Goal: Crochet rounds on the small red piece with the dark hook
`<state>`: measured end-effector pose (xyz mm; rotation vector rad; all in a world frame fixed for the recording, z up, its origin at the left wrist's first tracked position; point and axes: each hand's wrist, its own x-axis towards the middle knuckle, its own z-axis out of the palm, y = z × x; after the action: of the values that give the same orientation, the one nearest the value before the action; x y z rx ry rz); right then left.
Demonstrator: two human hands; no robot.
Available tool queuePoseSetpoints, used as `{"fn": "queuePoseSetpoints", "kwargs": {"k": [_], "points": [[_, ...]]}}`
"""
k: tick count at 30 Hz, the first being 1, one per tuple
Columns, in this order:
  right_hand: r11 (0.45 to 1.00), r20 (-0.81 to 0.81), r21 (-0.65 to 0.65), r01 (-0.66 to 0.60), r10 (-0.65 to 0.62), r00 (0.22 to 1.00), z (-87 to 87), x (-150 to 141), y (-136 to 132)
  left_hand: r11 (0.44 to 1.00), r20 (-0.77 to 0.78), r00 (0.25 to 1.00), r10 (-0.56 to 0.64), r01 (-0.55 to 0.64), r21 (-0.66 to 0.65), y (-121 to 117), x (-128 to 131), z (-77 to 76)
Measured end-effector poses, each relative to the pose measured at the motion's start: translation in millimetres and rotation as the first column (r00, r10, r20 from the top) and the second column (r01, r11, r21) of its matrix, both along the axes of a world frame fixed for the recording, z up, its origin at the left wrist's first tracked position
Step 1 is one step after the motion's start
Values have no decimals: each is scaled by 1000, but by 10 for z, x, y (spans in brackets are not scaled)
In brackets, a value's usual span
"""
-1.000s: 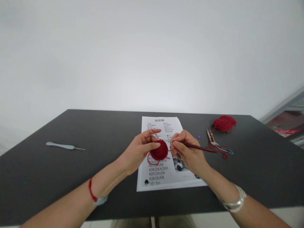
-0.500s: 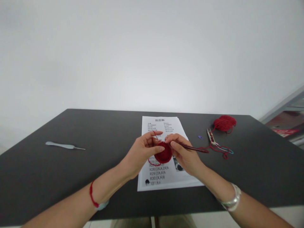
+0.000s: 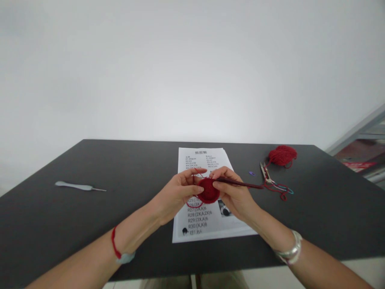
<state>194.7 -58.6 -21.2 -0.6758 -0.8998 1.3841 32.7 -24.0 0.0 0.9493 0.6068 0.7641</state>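
**Right hand and red yarn piece have closed up**

Since the earliest frame, the red yarn piece point(image 3: 209, 192) has shifted toward the right hand point(image 3: 236, 194), which has come in against it. From where I stand, the left hand point(image 3: 180, 192) pinches the piece's left edge, above the printed sheets point(image 3: 195, 235); the right grips the dark hook point(image 3: 245, 184). I can't make out the hook's tip, so a missed or split loop could easily pass unseen. Too sharp a pull might slip a loop off. Over by the scissors point(image 3: 266, 173), loose red yarn point(image 3: 283, 196) lies tangled at the handles; a tug could snag it or drag them along.
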Motion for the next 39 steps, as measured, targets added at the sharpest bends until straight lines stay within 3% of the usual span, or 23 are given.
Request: {"fn": "queuePoseSetpoints", "kwargs": {"k": [12,39], "points": [[991,-120,-49,-127,121,985,-13,-6,7,999,50,998,-46,47,-21,7,21,-62],[994,-35,-39,-102,101,994,6,-47,-10,995,-39,997,72,-69,66,-59,58,8]]}}
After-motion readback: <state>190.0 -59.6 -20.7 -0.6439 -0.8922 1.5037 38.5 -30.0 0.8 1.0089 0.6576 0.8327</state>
